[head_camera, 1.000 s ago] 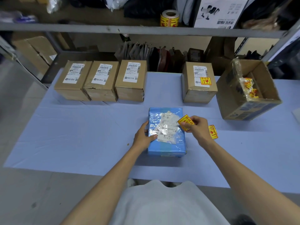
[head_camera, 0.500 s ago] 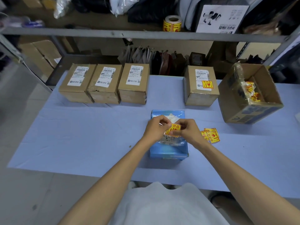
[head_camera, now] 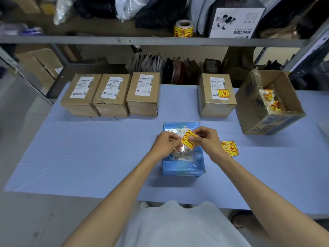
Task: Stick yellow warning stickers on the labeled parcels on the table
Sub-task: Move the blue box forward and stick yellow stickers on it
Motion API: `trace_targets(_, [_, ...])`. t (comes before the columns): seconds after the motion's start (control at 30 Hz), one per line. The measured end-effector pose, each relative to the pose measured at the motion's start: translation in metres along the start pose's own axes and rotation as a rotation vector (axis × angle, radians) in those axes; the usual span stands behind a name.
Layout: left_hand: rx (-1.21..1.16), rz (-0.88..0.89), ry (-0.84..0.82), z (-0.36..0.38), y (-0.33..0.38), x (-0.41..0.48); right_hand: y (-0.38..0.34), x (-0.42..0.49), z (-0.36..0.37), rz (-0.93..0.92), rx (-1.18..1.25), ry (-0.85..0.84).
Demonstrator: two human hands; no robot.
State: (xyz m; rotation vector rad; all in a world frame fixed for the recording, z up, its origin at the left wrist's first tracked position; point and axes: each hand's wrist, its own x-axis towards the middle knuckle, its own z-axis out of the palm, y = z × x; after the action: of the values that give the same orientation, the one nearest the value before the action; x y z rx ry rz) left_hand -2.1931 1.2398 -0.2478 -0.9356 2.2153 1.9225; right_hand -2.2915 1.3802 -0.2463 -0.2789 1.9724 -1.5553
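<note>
A blue parcel (head_camera: 183, 164) with a crumpled white label lies on the table in front of me. Just above it, my left hand (head_camera: 164, 144) and my right hand (head_camera: 207, 139) both pinch one yellow warning sticker (head_camera: 189, 141) by its edges. A small pile of loose yellow stickers (head_camera: 230, 148) lies on the cloth to the right of the parcel. At the back stand three labeled brown boxes (head_camera: 111, 94) without stickers, and further right a fourth box (head_camera: 216, 96) bearing a yellow sticker beside its label.
The table has a light blue cloth (head_camera: 89, 154). An open cardboard box (head_camera: 267, 111) with sticker scraps stands at the right. A roll of yellow stickers (head_camera: 183, 28) sits on the shelf above. Bags and cartons fill the shelves behind.
My left hand left the parcel's edge and joined my right hand on the sticker. Both hands now hold it over the parcel's label.
</note>
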Motion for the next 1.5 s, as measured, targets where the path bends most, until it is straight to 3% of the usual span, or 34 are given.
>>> trace_targets(0.3, [0.06,-0.027,-0.079,-0.003,-0.004,-0.003,0.0,-0.003,0.0,0.0,0.005,-0.005])
trace_targets(0.53, [-0.039,-0.009,-0.126,-0.004,0.001,-0.007,0.0,0.001,0.0,-0.028,-0.008,0.021])
trace_targets(1.27, [-0.028,0.007,-0.12,-0.008,0.007,-0.002,-0.012,0.009,-0.001,0.0,0.015,0.008])
trace_targets(1.4, [-0.047,0.008,-0.112,-0.006,0.006,-0.001,-0.004,0.01,0.003,-0.072,-0.183,0.099])
trace_targets(1.5, [-0.086,0.007,-0.086,-0.006,0.004,0.001,0.001,0.005,0.006,-0.296,-0.494,0.226])
